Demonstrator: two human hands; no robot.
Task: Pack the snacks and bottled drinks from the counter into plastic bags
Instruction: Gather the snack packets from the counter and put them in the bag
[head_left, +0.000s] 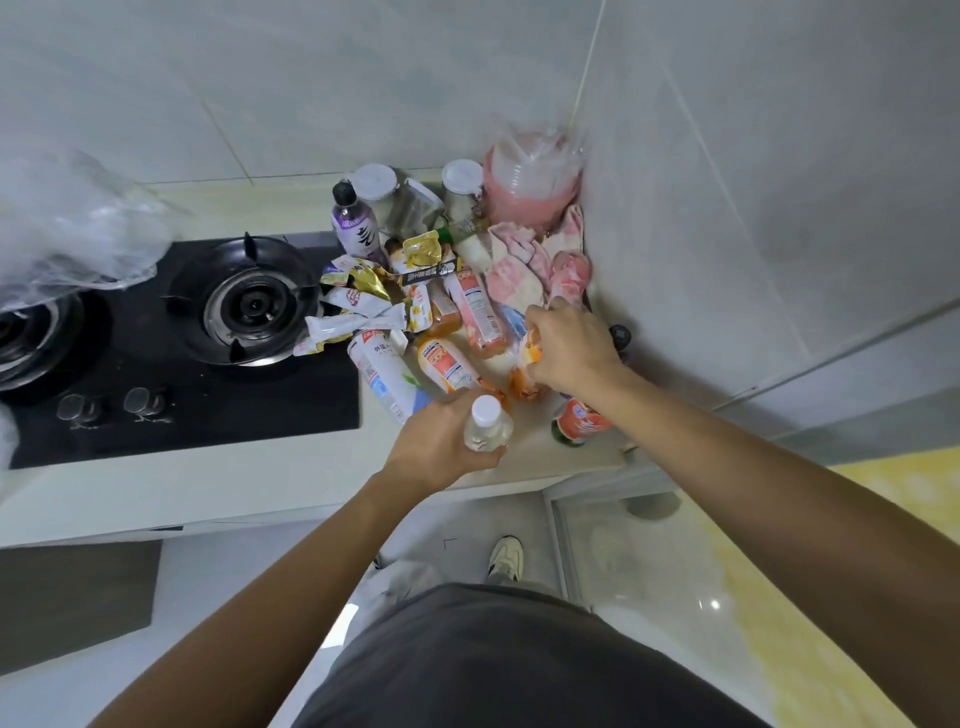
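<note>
Snacks and bottled drinks lie heaped in the counter's right corner. My left hand (441, 441) grips a small clear bottle with a white cap (487, 423) near the counter's front edge. My right hand (569, 345) is closed on an orange bottle (527, 371) lying in the heap. Around them lie a white carton-style bottle (387, 376), two more orange-labelled bottles (448, 364) (478, 309), a red-labelled bottle (579, 423) under my right forearm, a purple bottle (356, 223) standing upright, and several yellow-white snack packets (358, 299). A clear plastic bag (72, 223) hangs at the far left over the stove.
A black two-burner gas stove (182, 374) fills the counter's left side. Two white-lidded jars (376, 189) and a bagged stack of pink bowls (530, 176) stand against the back wall. Pink cloths (524, 260) lie in the corner. Tiled walls close off the back and right.
</note>
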